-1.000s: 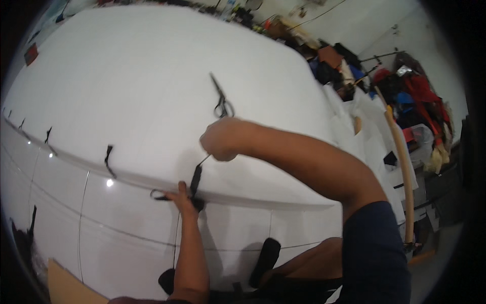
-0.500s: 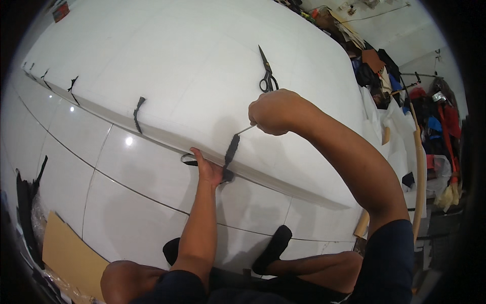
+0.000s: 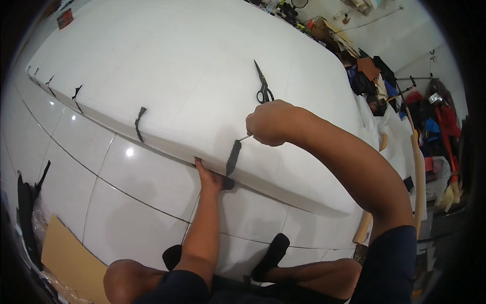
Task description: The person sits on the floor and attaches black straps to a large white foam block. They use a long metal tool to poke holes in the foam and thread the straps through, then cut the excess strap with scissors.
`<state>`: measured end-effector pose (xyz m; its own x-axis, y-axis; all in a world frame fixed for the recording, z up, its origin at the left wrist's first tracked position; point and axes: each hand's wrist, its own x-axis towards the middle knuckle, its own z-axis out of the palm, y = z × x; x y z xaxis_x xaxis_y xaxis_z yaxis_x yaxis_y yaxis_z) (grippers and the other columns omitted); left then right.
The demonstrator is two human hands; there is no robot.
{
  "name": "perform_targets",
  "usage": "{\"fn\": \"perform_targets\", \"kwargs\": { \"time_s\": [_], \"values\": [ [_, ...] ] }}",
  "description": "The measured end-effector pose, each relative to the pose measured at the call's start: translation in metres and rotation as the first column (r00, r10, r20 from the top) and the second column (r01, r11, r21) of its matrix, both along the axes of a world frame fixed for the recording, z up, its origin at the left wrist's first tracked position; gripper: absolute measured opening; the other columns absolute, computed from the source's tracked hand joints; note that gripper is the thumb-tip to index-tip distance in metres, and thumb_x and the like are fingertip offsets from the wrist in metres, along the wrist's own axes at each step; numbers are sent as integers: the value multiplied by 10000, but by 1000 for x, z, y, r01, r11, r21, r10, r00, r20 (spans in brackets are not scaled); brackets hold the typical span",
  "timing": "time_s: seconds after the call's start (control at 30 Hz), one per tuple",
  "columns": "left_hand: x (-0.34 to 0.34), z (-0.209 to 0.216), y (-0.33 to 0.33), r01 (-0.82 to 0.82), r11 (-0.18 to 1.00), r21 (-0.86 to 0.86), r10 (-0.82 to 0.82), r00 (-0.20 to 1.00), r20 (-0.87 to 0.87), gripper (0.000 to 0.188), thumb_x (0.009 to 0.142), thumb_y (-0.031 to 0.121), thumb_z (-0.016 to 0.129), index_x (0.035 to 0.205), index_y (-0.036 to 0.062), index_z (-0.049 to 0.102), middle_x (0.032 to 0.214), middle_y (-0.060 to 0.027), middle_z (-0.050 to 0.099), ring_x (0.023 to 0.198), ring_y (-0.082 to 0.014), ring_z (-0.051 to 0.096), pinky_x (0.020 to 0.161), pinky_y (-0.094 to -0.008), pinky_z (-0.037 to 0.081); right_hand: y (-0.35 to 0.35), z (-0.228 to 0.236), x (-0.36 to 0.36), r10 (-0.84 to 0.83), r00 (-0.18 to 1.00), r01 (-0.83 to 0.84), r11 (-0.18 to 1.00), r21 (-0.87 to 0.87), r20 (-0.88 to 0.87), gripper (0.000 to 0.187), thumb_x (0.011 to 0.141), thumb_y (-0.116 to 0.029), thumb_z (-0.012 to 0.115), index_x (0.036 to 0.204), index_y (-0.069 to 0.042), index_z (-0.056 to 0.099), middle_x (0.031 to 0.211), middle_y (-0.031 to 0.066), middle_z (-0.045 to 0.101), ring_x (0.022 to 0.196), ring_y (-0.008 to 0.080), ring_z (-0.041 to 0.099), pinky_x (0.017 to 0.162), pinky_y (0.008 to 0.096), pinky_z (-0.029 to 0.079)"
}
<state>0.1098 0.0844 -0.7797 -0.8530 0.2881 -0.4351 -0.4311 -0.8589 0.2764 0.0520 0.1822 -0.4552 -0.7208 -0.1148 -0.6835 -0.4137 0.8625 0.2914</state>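
My right hand (image 3: pixel 271 122) is closed above a large white padded slab (image 3: pixel 177 66). From its fist sticks a thin metal rod (image 3: pixel 244 137), whose tip meets the upper end of a black fabric strip (image 3: pixel 233 156). That strip runs down over the slab's near edge. Just left of its lower end, my left hand (image 3: pixel 209 177) presses at the edge, thumb up against the side; its other fingers are hidden beneath. A dark piece (image 3: pixel 228 183) shows beside the left palm. Black-handled scissors (image 3: pixel 264 91) lie on the slab beyond my right hand.
More black strips, one nearby (image 3: pixel 140 124), hang along the edge to the left. A small red box (image 3: pixel 65 19) stands at the far left. Brown cardboard (image 3: pixel 71 258) lies on the tiled floor (image 3: pixel 136 202). Piled materials (image 3: pixel 372 76) and a long cardboard tube (image 3: pixel 418 177) line the right.
The view has shifted slightly, so the slab sits lower. Less of the rod shows between my right fist and the strip. The dark loop beside my left thumb is mostly out of sight.
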Motion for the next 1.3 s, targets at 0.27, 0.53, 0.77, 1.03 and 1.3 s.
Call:
{"fn": "perform_targets", "kwargs": {
  "time_s": [0.27, 0.53, 0.77, 1.03, 1.3],
  "values": [
    [-4, -4, 22, -122, 992, -43, 122, 992, 17, 867, 908, 725, 404, 1502, 102, 307, 1510, -111, 377, 1385, -299, 365, 1130, -438, 331, -1, 25, -21, -209, 963, 197, 976, 88, 167, 279, 924, -276, 633, 1061, -34, 655, 937, 187, 694, 939, 348, 667, 793, 450, 514],
    [-5, -5, 13, -112, 986, -123, 113, 994, -4, 970, 867, 801, 398, 1533, 110, 254, 1561, -99, 300, 1418, -298, 304, 1156, -454, 281, 15, 41, 15, 34, 991, -63, 971, -233, -128, 293, 859, -212, 716, 1106, -66, 659, 911, 143, 713, 880, 257, 696, 769, 376, 540],
    [6, 21, 19, -102, 995, -13, 102, 980, 170, 1012, 839, 844, 365, 1545, 130, 231, 1570, -86, 284, 1434, -304, 262, 1172, -463, 246, 76, -73, 63, -654, 724, 407, 150, -901, 218, 435, 918, -213, 705, 1286, -8, 598, 1149, 79, 679, 1012, 142, 606, 950, 324, 484],
    [-3, -17, 7, -109, 992, -62, 112, 992, 61, 1062, 806, 867, 375, 1559, 144, 180, 1596, -73, 227, 1447, -294, 233, 1181, -489, 216, 26, -161, 74, -775, 535, -141, 311, -940, -337, 203, 997, -168, 568, 1048, 12, 648, 996, 127, 648, 881, 207, 626, 798, 331, 494],
    [-6, -13, 16, -101, 995, 8, 100, 993, 63, 976, 859, 813, 367, 1543, 129, 242, 1579, -84, 273, 1438, -300, 268, 1184, -469, 245, -4, -167, 66, -888, 209, -293, 342, -893, -409, 187, 984, -141, 584, 900, 24, 551, 870, 134, 533, 797, 244, 550, 793, 341, 477]
  ]
}}
